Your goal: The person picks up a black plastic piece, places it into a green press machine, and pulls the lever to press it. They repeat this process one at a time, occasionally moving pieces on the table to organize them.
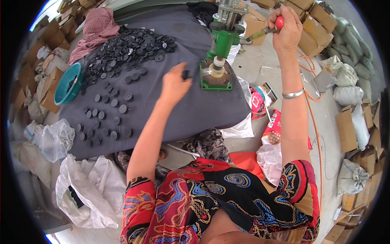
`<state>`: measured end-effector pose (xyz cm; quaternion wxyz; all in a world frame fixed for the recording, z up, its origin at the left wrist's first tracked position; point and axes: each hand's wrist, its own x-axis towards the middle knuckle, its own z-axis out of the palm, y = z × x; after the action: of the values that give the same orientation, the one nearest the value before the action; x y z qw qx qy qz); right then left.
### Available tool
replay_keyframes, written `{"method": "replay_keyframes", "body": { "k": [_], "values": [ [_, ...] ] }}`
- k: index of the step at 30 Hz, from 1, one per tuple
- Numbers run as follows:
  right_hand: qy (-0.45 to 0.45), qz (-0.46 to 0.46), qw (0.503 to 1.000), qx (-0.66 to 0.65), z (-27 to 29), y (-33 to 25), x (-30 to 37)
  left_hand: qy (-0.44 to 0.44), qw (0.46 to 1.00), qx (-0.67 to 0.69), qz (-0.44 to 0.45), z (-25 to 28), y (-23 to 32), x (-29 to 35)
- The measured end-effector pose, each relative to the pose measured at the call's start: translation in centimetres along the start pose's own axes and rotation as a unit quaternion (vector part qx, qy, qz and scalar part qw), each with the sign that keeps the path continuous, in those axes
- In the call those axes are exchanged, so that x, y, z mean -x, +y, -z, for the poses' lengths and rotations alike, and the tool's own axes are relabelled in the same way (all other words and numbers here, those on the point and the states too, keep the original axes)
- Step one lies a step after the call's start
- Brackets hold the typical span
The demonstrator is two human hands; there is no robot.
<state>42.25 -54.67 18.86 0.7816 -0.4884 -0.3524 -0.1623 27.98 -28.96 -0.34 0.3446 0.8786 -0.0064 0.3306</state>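
My right hand [287, 34] is wrapped round the red ball knob [279, 22] on the lever of a green hand press [225, 44]. Over the dark cloth, just left of the press, my left hand [174, 84] holds a small black round cap [185, 75] between its fingers and thumb. A pale round fixture [216, 70] sits on the press base, under the ram; whether a cap lies in it cannot be made out. Left of my left hand, several black caps [123, 108] are spread in loose rows, and beyond them lies a large heap of the same caps [138, 46].
A teal basin [68, 84] stands at the table's left edge, near a red checked cloth [96, 30]. White sacks [91, 189] stand on the floor at the lower left. An orange hose [309, 118] runs along the floor at right, beside cardboard boxes [352, 129].
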Motion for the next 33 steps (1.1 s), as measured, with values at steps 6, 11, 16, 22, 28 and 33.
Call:
{"method": "replay_keyframes", "body": {
  "k": [6, 11, 16, 22, 28, 33],
  "values": [
    [-0.016, -0.001, 1.0, 0.007, -0.7, 0.1, 0.3, -0.023, 0.999, 0.022, 0.027, -7.8, 1.9, -2.8],
    [-0.009, -0.004, 1.0, 0.005, -0.2, -0.2, 0.4, -0.012, 0.997, 0.032, 0.068, -9.5, 2.9, -3.2],
    [-0.015, 0.002, 1.0, -0.006, -0.5, -0.5, 1.6, 0.009, 0.992, 0.077, 0.104, -11.0, 2.3, -3.3],
    [-0.058, 0.056, 0.997, -0.003, 0.8, 0.0, 7.5, 0.006, 0.987, 0.105, 0.119, -12.2, 1.6, -3.8],
    [-0.085, 0.182, 0.977, 0.076, 3.0, 4.2, 16.5, 0.022, 0.988, 0.114, 0.104, -10.6, 1.6, -2.7],
    [-0.079, 0.203, 0.972, 0.084, 2.8, 4.4, 16.8, 0.076, 0.996, -0.033, 0.016, -5.0, -3.0, -1.8]
  ]
}}
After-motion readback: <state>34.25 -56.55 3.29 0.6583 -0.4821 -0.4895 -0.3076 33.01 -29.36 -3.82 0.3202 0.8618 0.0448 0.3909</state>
